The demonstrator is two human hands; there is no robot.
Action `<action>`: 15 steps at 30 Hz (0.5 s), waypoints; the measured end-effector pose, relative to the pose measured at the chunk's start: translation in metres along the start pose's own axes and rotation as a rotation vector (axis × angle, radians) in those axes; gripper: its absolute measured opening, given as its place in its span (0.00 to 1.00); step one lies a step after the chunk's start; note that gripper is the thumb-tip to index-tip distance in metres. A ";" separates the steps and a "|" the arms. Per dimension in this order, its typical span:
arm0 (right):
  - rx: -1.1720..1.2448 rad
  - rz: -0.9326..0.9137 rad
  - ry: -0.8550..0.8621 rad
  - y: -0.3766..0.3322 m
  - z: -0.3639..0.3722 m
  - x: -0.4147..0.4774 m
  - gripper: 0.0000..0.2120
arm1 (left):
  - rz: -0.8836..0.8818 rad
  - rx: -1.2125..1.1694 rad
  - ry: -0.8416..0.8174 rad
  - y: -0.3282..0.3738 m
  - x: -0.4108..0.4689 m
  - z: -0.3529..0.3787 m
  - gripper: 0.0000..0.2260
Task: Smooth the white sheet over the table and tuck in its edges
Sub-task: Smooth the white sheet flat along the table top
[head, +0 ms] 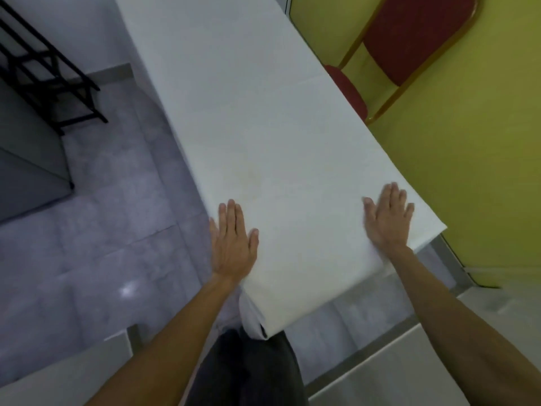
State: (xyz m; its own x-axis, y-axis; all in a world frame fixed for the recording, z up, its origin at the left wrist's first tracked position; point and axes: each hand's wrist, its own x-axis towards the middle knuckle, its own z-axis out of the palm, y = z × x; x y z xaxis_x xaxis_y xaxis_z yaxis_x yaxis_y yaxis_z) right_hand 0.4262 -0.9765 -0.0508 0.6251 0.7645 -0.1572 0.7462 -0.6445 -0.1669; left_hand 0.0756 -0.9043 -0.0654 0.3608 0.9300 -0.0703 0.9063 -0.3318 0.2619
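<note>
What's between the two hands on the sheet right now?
Only bare white sheet: the head view shows nothing lying between the left hand and right hand, both flat near the table's near end.

The sheet (263,136) under the hands looks like matt white cloth, smooth with one faint crease. Left of the hands, the floor (102,230) is glossy grey tile. Beyond the right hand, the chair (409,39) has matt red upholstery and a gold-coloured frame.

Bare forearms, no sleeves — dark, possibly grey trousers (248,373).
</note>
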 end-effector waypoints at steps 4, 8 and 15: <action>0.129 0.150 0.008 0.001 -0.024 0.006 0.44 | -0.104 -0.034 0.015 0.010 0.007 -0.012 0.32; 0.095 -0.347 -0.057 -0.070 -0.003 -0.019 0.35 | -0.017 -0.149 -0.009 0.080 0.014 -0.014 0.30; -0.143 -0.853 -0.157 -0.068 0.020 0.005 0.33 | -0.124 -0.040 -0.066 0.098 0.010 0.017 0.31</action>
State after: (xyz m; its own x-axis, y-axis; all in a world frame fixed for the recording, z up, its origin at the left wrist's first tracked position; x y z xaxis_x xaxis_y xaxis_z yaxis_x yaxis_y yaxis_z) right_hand 0.3741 -0.9294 -0.0599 -0.1894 0.9674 -0.1683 0.9728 0.1615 -0.1662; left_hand 0.1718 -0.9303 -0.0566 0.2614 0.9507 -0.1670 0.9358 -0.2072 0.2851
